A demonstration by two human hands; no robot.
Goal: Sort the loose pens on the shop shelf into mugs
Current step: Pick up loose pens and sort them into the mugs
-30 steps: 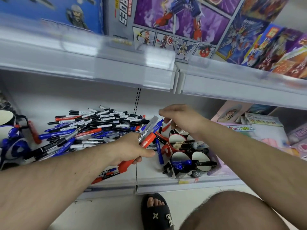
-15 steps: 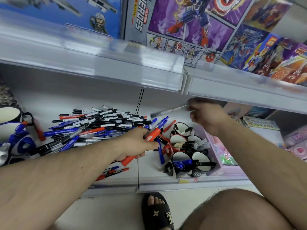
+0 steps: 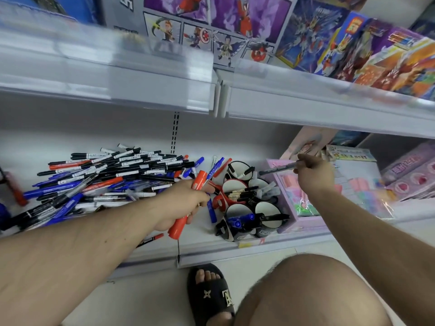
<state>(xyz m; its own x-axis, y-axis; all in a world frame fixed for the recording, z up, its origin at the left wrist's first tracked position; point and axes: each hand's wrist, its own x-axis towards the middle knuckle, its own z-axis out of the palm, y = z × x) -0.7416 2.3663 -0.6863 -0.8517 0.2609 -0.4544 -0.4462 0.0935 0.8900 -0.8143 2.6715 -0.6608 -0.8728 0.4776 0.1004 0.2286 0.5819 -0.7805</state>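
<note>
A heap of loose black, blue and red pens (image 3: 113, 175) covers the left half of the lower shelf. A cluster of mugs (image 3: 249, 201) stands at the shelf's front middle; some hold black pens, one holds blue pens. My left hand (image 3: 181, 203) grips a thick red marker (image 3: 188, 205) together with a thinner pen, just left of the mugs. My right hand (image 3: 313, 172) pinches a grey pen (image 3: 277, 170) that points left, above the back right mugs.
The upper shelf edge (image 3: 211, 90) overhangs close above, with toy boxes (image 3: 235, 27) on it. Pink and lilac stationery packs (image 3: 348, 191) lie right of the mugs. My sandalled foot (image 3: 211, 295) and knee (image 3: 317, 290) are on the floor below the shelf lip.
My right hand took a grey pen, lifted it up under the upper shelf, then lowered it over the back mugs. My left hand stayed put with the red marker.
</note>
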